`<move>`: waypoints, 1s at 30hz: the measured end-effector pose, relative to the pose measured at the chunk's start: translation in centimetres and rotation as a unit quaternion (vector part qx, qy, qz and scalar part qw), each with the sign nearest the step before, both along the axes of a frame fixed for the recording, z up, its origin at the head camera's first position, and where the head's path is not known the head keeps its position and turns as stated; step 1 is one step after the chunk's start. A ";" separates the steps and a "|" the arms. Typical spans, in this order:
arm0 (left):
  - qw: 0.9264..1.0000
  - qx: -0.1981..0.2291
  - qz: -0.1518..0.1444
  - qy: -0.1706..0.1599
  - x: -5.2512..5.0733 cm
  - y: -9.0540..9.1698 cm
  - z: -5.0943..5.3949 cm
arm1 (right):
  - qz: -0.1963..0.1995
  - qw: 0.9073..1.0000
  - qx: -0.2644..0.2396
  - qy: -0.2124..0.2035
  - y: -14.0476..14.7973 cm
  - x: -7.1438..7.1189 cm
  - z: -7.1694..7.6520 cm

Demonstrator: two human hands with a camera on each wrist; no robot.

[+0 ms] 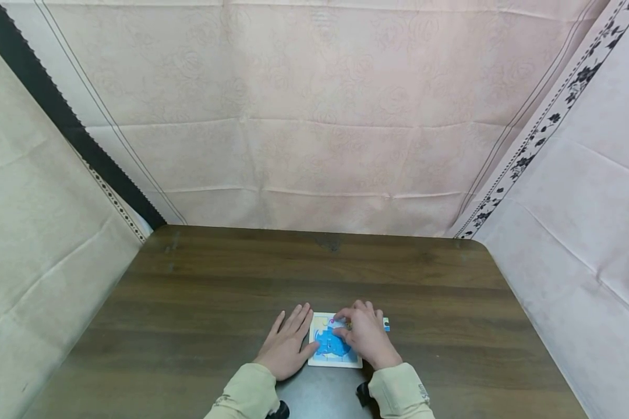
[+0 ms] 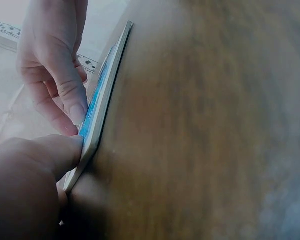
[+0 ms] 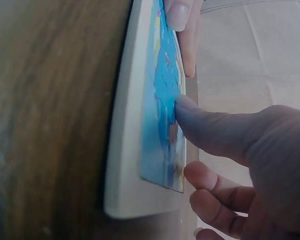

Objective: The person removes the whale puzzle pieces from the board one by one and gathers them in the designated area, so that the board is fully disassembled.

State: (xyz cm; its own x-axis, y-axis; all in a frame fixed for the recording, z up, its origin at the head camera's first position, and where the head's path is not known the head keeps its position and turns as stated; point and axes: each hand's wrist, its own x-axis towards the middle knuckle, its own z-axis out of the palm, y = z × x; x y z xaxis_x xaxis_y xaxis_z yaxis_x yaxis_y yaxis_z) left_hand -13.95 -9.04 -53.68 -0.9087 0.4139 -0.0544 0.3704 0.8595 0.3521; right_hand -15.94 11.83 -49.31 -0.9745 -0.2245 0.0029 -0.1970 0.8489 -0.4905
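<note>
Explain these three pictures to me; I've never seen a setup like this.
There is no robot: a person works bare-handed. The widest picture comes from a camera on the head, looking forward and down; the others come from a camera on each wrist. On the wooden table lies a small puzzle with a blue picture. The left hand rests beside it, thumb on its edge; the right hand is over it, thumb near its surface. Whether that hand holds anything is unclear.

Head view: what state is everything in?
Framed jigsaw puzzle: flat, partly covered by hands.
Puzzle piece: outside the frame, partly hidden.
Left hand: fingers extended, thumb on the puzzle.
Right hand: fingers bent over the puzzle; grip unclear.
Cloth backdrop: hanging, creased.
</note>
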 end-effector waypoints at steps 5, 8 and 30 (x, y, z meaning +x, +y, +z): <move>1.000 0.004 -0.005 0.009 0.0 0.0 -0.1 | 0.007 0.999 0.026 0.033 0.0 0.0 0.0; 1.000 0.008 -0.006 0.010 0.0 0.0 0.0 | 0.005 0.998 0.037 0.047 -0.1 -0.1 0.0; 1.000 0.004 -0.004 0.002 0.0 0.0 0.1 | 0.019 0.990 0.104 0.088 -0.8 -0.3 0.7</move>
State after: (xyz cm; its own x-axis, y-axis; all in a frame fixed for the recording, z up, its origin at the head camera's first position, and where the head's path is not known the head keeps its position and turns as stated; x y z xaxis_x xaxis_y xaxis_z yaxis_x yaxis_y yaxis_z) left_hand -13.94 -9.02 -53.63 -0.9053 0.4219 -0.0485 0.3788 0.8539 0.3569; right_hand -16.28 11.02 -48.62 -0.9541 -0.2738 0.1217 -0.2969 0.9187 -0.2604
